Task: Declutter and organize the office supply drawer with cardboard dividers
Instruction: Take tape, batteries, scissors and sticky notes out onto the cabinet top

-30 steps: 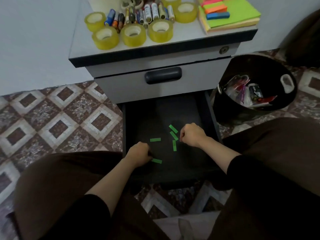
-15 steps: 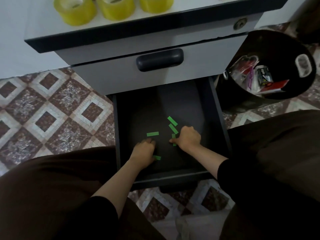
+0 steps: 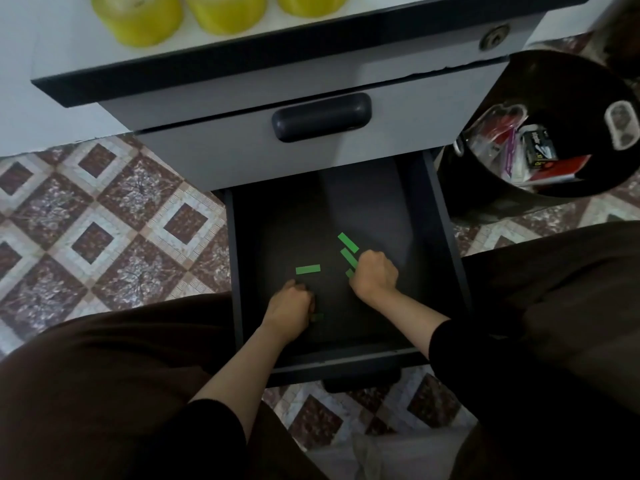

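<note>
Your left hand [image 3: 289,308] and right hand [image 3: 375,275] are both down inside the open drawer [image 3: 237,271], a little apart, knuckles up and fingers curled under. They are working at the green strips [image 3: 308,269] scattered on its dark bottom. The left hand is bunched just beside a dim strip on the side facing your right hand, and the right hand covers the near end of another. The fingertips are hidden, so I cannot tell whether either hand pinches its strip or only presses on it. The curl makes sense: the strips lie flat and probably need a nail under an edge to lift. One lies loose just beyond your left hand, and two more slant just beyond your right. No cardboard dividers are in view, so I judge you are at the clearing-out stage. Farther out, past both hands, the upper drawer [image 3: 322,116] is closed. On the surface [image 3: 86,53] over it stand yellow tape rolls [image 3: 142,19], likely parked there until the drawer is ready. Well off to the right of your right hand, the black bin [image 3: 561,84] holds wrappers and packaging, handy for these scraps.
</note>
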The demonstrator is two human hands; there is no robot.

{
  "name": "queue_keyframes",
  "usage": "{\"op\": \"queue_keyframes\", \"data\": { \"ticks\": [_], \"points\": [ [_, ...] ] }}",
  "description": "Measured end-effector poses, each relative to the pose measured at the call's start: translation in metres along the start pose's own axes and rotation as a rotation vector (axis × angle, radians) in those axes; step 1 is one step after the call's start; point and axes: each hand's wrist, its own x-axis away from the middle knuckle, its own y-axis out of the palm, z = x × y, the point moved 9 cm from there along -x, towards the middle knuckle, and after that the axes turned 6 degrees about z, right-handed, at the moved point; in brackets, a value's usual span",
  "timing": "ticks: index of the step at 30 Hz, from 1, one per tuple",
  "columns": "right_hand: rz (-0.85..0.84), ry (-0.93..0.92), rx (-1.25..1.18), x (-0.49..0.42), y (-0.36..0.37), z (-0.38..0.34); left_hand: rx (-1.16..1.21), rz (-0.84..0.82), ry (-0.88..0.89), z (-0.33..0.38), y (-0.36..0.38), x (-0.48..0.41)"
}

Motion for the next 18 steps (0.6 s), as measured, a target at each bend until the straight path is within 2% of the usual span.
{"op": "queue_keyframes", "data": {
  "ticks": [4,9,14,16,18],
  "points": [
    [-0.027,0.007,-0.021,0.002,0.003,0.003,0.067,-0.021,-0.068,-0.003,-0.005,-0.001],
    [-0.078,-0.018,-0.028,0.004,0.008,0.004,0.295,0.077,-0.231,-0.027,-0.027,-0.013],
    [-0.052,-0.024,-0.066,-0.005,-0.003,0.008,0.343,0.173,-0.299,-0.041,-0.043,-0.02],
    [-0.014,-0.039,-0.106,-0.014,-0.011,0.006,0.301,0.137,-0.314,-0.039,-0.043,-0.018],
    [0.023,-0.076,-0.167,-0.022,-0.018,0.001,0.206,0.016,-0.303,-0.032,-0.036,-0.015]
  ]
}}
